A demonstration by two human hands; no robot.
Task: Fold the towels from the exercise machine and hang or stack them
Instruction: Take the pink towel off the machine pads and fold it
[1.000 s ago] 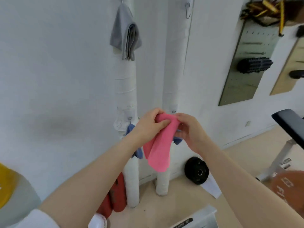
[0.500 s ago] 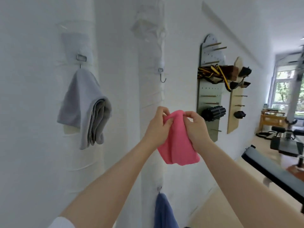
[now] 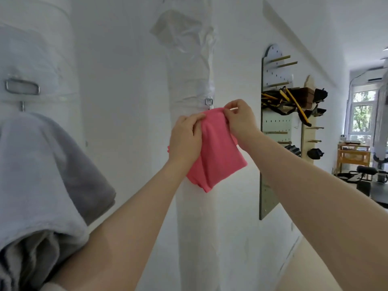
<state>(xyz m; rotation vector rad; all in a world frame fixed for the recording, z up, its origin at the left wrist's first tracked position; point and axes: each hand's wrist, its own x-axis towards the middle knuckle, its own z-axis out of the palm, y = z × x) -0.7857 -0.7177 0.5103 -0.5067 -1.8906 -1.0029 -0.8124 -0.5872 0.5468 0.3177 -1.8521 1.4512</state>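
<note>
Against the wrapped pillar [image 3: 193,206], soft folded pink towel [image 3: 216,156].

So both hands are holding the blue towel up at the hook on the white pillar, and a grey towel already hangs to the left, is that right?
Not quite: the towel in the hands is pink, not blue. The head view shows the left hand and right hand holding it up at the hook on the white pillar, and a grey towel already hangs to the left.
</note>
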